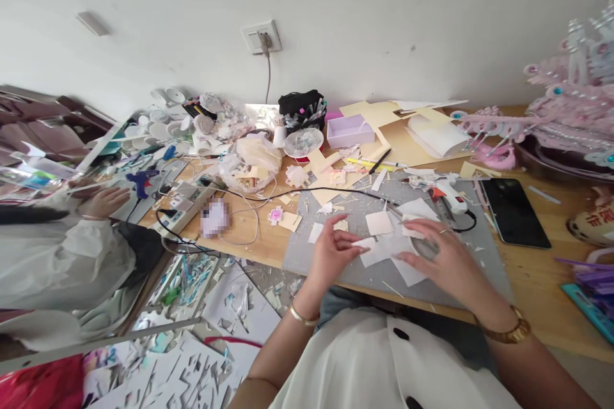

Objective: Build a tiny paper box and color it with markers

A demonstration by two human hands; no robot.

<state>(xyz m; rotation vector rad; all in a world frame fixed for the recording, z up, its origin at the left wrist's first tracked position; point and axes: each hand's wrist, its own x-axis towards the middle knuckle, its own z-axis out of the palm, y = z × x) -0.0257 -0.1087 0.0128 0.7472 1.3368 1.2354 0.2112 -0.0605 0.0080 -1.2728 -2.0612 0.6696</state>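
Observation:
My left hand (332, 250) is closed in a pinch on a small strip of white paper (363, 243) above the grey cutting mat (307, 257). My right hand (444, 255) curves its thumb and fingers around a greyish, rounded thing (425, 248) whose kind I cannot make out. Under and between both hands lie white paper sheets (416, 273), overlapping on the mat. A pale square of card (379, 223) rests just beyond them. Past my right hand is a white hot glue gun (449, 197) with an orange part.
A black tablet or phone (515, 212) lies at right, near pink beaded ornaments (561, 115). Behind the mat are a lilac box (350, 132), a pen pouch (302, 112) and card scraps. A black cable (336, 190) crosses the mat. At left, a co-worker's hand (108, 202) is near a blue glue gun (141, 184).

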